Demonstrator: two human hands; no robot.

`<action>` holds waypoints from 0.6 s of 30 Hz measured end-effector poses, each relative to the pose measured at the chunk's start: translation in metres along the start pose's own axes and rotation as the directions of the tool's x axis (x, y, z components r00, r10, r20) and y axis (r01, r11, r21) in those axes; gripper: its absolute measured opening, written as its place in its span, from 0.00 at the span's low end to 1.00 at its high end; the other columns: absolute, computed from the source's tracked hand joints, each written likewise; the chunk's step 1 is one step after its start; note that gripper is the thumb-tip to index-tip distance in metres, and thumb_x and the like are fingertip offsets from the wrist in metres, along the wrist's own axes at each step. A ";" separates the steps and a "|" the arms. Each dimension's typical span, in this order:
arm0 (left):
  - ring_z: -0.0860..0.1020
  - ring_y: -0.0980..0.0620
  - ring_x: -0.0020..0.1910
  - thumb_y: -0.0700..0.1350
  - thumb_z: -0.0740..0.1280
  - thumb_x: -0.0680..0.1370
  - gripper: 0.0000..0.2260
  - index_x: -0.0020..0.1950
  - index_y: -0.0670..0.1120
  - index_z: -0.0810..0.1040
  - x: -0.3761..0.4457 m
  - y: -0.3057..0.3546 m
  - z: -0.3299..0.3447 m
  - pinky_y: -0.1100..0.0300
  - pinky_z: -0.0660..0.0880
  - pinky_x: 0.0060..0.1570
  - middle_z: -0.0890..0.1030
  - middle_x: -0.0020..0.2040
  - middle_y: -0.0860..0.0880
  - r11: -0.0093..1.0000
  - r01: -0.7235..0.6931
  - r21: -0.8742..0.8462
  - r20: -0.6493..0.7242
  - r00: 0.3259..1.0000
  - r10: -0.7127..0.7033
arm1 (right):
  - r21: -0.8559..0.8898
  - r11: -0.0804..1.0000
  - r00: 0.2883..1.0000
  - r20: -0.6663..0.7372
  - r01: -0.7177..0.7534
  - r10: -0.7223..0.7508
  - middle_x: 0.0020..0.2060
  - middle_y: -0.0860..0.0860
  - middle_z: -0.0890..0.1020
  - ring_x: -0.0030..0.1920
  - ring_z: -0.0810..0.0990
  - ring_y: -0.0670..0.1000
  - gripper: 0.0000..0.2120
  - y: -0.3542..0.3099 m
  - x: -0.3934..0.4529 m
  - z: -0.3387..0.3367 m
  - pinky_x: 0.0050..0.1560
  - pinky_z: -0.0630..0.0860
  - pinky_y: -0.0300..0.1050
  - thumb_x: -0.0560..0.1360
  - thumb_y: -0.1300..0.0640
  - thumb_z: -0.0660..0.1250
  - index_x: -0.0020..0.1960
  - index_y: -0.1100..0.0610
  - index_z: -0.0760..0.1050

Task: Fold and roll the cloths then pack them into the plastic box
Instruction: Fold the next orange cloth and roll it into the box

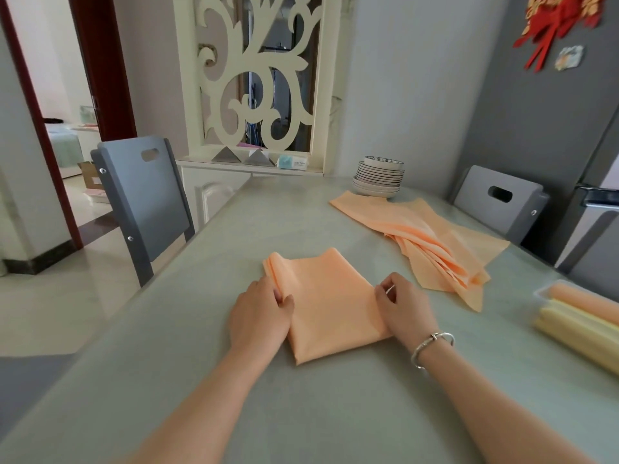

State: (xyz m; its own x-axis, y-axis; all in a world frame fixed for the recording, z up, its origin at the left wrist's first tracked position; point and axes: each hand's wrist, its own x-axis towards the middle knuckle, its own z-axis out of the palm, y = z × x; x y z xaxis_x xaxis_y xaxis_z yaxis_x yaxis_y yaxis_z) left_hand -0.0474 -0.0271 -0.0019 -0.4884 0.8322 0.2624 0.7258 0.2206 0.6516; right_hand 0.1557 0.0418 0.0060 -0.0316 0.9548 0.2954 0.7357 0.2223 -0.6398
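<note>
Left hand [261, 311] pinches the left edge of the folded orange cloth [326, 306]; right hand [403, 304] pinches its right edge, fingers curled. Cloth lies flat mid-table [201, 329], toward the near edge. Pile of loose orange cloths [432, 242] toward the far right corner, touching a stack of plates [380, 179]. Plastic box [542, 291] at the right edge, holding orange and yellow rolls [579, 324].

Grey chairs [144, 199] flank the table [234, 380] before a carved screen [258, 72].
</note>
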 end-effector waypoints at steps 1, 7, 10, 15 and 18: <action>0.76 0.47 0.47 0.51 0.63 0.77 0.07 0.43 0.49 0.70 0.000 0.000 0.001 0.52 0.73 0.47 0.77 0.45 0.50 1.000 -0.004 0.009 -0.014 1.000 0.005 | -0.002 1.000 1.000 0.014 0.002 -0.002 0.35 0.48 0.76 0.36 0.74 0.49 0.06 0.001 0.001 0.000 0.34 0.69 0.43 0.77 0.54 0.59 0.44 0.54 0.72; 0.76 0.46 0.47 0.46 0.61 0.78 0.04 0.44 0.47 0.69 0.000 0.000 0.003 0.53 0.70 0.43 0.77 0.44 0.49 1.000 0.009 -0.005 -0.061 0.998 -0.010 | -0.108 0.994 0.996 0.083 -0.015 0.024 0.37 0.50 0.77 0.42 0.77 0.55 0.07 -0.001 0.006 0.005 0.42 0.73 0.46 0.78 0.50 0.57 0.47 0.52 0.71; 0.76 0.45 0.48 0.46 0.62 0.78 0.04 0.46 0.46 0.69 -0.002 -0.002 0.005 0.51 0.72 0.45 0.77 0.46 0.48 1.000 -0.022 0.021 -0.083 0.996 0.024 | -0.207 0.978 0.994 0.112 0.017 0.007 0.40 0.51 0.77 0.44 0.77 0.57 0.07 -0.004 0.003 0.005 0.44 0.70 0.46 0.79 0.51 0.55 0.50 0.53 0.68; 0.73 0.44 0.51 0.46 0.65 0.77 0.10 0.53 0.44 0.67 -0.001 0.000 0.008 0.51 0.71 0.50 0.72 0.53 0.46 0.974 -0.147 0.175 -0.116 0.979 0.168 | -0.326 0.943 0.994 0.104 0.072 -0.040 0.32 0.47 0.71 0.39 0.74 0.55 0.03 -0.008 -0.005 0.000 0.42 0.65 0.45 0.79 0.57 0.54 0.52 0.54 0.63; 0.72 0.47 0.46 0.42 0.69 0.73 0.07 0.48 0.47 0.72 -0.001 0.005 0.005 0.52 0.71 0.48 0.72 0.48 0.51 0.930 -0.365 0.039 -0.172 0.915 0.366 | -0.413 0.907 0.993 0.118 0.074 -0.028 0.36 0.51 0.76 0.40 0.77 0.58 0.06 -0.011 -0.012 -0.001 0.38 0.66 0.45 0.77 0.61 0.53 0.54 0.56 0.62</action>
State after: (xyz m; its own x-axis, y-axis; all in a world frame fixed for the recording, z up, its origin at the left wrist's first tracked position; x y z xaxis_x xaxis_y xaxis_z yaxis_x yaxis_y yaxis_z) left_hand -0.0406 -0.0246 -0.0026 -0.2647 0.7544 0.6006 0.8723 -0.0782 0.4827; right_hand 0.1482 0.0274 0.0101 -0.1316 0.9650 0.2270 0.9450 0.1913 -0.2653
